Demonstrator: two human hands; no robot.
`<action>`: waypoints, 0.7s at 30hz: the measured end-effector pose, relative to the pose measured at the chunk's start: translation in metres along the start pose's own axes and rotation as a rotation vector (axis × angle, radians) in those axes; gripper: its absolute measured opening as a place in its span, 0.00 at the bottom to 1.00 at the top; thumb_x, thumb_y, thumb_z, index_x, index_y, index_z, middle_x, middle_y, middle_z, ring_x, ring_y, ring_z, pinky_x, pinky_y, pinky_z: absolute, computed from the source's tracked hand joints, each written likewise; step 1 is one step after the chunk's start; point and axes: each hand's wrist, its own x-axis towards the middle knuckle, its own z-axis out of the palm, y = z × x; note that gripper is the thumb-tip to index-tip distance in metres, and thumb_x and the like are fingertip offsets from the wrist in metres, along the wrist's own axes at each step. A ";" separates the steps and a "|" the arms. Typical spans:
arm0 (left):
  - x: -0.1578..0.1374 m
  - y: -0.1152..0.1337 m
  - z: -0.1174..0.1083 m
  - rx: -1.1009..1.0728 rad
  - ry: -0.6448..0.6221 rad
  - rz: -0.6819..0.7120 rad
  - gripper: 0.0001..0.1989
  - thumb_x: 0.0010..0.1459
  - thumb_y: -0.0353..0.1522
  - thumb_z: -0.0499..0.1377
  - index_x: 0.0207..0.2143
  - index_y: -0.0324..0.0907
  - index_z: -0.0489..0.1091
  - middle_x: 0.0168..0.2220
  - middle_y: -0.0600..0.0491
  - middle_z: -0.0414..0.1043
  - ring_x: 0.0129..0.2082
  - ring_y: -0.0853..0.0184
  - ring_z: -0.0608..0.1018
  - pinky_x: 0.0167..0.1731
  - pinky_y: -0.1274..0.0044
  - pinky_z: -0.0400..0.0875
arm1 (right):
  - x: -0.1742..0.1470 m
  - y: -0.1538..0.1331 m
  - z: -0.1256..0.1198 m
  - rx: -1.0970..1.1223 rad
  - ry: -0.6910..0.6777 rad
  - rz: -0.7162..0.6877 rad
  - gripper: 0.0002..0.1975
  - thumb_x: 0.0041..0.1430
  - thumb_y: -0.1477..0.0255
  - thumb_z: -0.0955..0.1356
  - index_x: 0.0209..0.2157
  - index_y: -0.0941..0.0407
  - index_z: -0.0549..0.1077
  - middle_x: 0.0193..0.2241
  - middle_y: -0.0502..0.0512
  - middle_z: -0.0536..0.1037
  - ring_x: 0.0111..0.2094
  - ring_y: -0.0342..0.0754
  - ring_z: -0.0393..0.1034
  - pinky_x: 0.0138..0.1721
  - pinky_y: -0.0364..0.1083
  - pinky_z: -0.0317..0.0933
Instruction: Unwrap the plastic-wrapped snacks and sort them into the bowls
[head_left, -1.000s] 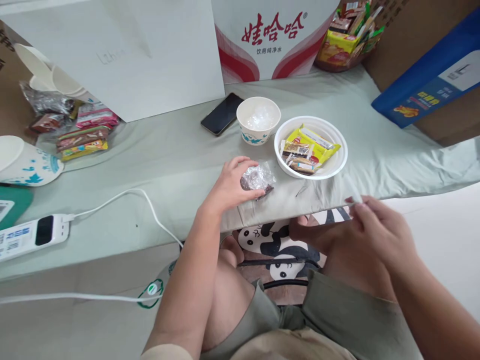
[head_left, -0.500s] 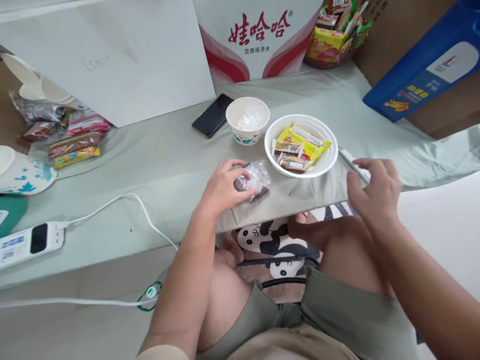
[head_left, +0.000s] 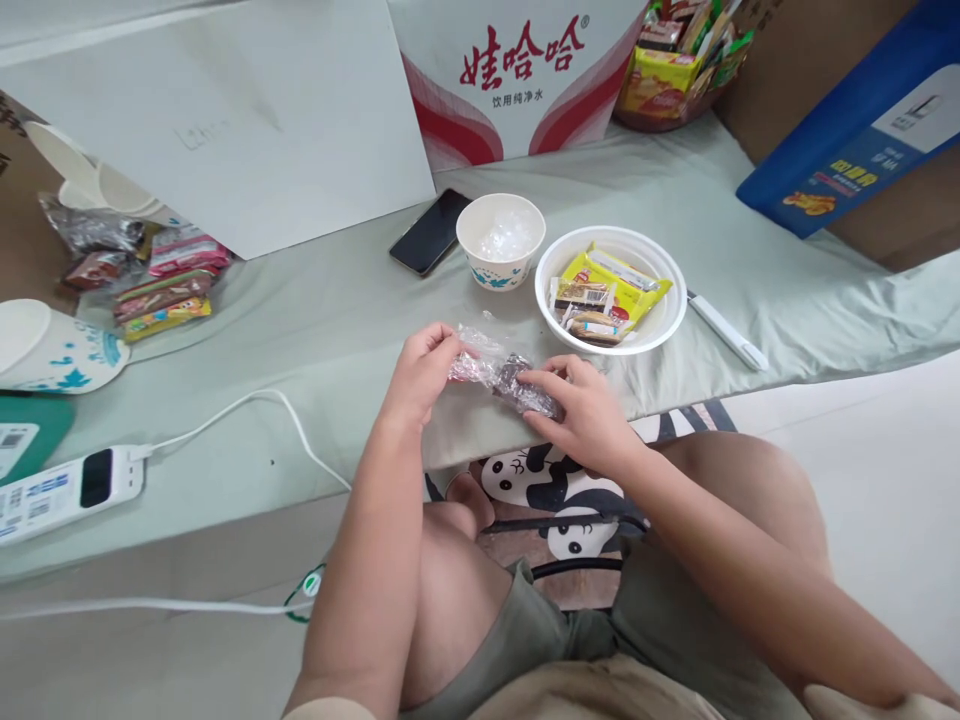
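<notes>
My left hand (head_left: 426, 375) is closed in a pinch on one end of a crinkled clear wrapper (head_left: 484, 352), which has a bit of red print near the fingertips. Inside the wrapper's other end lies a dark brown snack (head_left: 516, 380), perhaps chocolate-coated. My right hand (head_left: 581, 410) holds that end, with thumb and fingers around it, low over the table's front edge. Just behind stands a paper cup (head_left: 501, 275) with crumpled clear wrapping in it. A white bowl (head_left: 551, 315) beside it contains a yellow packet (head_left: 634, 285) and small wrapped biscuits (head_left: 589, 325).
A white-handled tool (head_left: 731, 332) with a thin metal end lies right of the bowl. Behind are a phone (head_left: 429, 235), white cartons (head_left: 517, 120) and a snack basket (head_left: 675, 85). A blue container (head_left: 847, 130) leans at right; a power strip (head_left: 82, 490) with a white cable lies left.
My right hand has let go of the white-handled tool and moved left to the wrapped snack. My left hand has shifted from over the snack to pinching its wrapper's left end.
</notes>
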 end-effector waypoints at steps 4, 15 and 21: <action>0.005 -0.003 -0.004 0.042 0.049 0.027 0.04 0.48 0.33 0.58 0.23 0.42 0.67 0.25 0.54 0.73 0.24 0.70 0.71 0.24 0.79 0.64 | -0.008 0.004 -0.006 0.176 0.073 -0.032 0.02 0.61 0.69 0.69 0.34 0.52 0.74 0.41 0.58 0.73 0.44 0.53 0.71 0.48 0.54 0.67; 0.005 0.000 -0.018 0.223 0.262 -0.055 0.04 0.47 0.29 0.56 0.21 0.42 0.66 0.19 0.58 0.66 0.21 0.70 0.68 0.25 0.77 0.62 | -0.054 0.045 -0.032 0.166 0.407 0.365 0.07 0.57 0.65 0.69 0.29 0.53 0.70 0.36 0.55 0.79 0.40 0.53 0.74 0.41 0.52 0.67; 0.013 -0.009 -0.022 0.256 0.212 0.170 0.16 0.48 0.38 0.65 0.38 0.41 0.75 0.39 0.51 0.79 0.39 0.63 0.77 0.40 0.74 0.69 | -0.053 0.036 -0.034 0.007 0.495 0.301 0.09 0.59 0.66 0.67 0.40 0.53 0.73 0.39 0.57 0.78 0.40 0.53 0.73 0.42 0.53 0.67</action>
